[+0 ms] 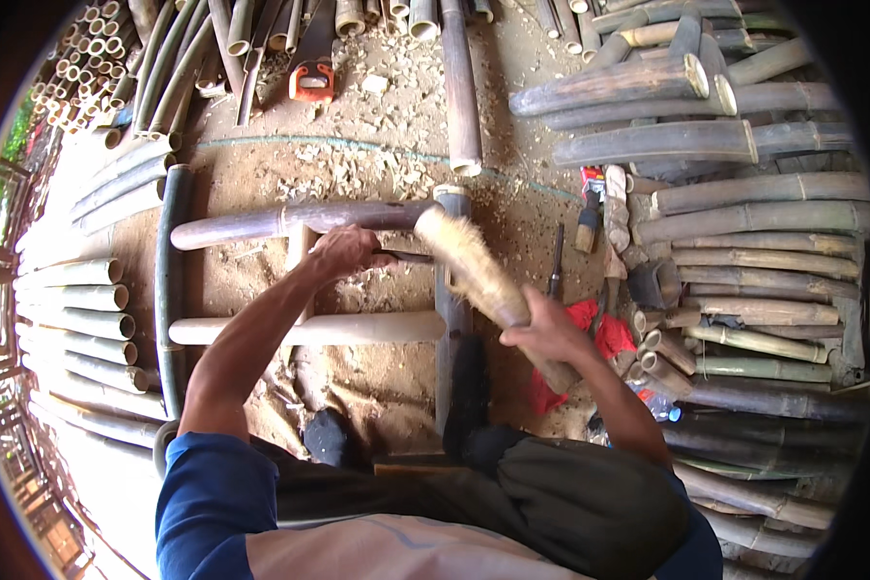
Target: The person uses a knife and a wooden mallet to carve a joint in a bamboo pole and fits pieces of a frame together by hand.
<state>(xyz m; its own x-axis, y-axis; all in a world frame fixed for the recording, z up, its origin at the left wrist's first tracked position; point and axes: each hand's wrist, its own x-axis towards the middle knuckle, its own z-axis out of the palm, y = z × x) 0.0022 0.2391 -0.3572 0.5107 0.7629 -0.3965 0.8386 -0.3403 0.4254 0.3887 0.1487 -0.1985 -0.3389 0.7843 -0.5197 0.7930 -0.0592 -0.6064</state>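
Note:
My left hand (343, 251) is closed around a dark chisel (406, 256), whose blade points right toward the upright pole of a bamboo frame. My right hand (554, 333) grips a wooden mallet (474, 266), pale and badly frayed along its head, tilted up to the left. The mallet's head is above the joint at the frame's far right corner and hides part of it. Two bamboo crosspieces, a dark far one (251, 224) and a paler near one (377, 329), run between the left pole (171, 271) and the right pole (451, 377). A short light piece (300, 246) stands between the crosspieces.
An orange-handled saw (311, 82) lies beyond the frame among wood chips. Bamboo poles (764, 217) are stacked at right, with more cut lengths (77, 324) at left. Red cloth (609, 329) and a slim dark tool (557, 259) lie right of the frame. My feet (329, 437) are close by.

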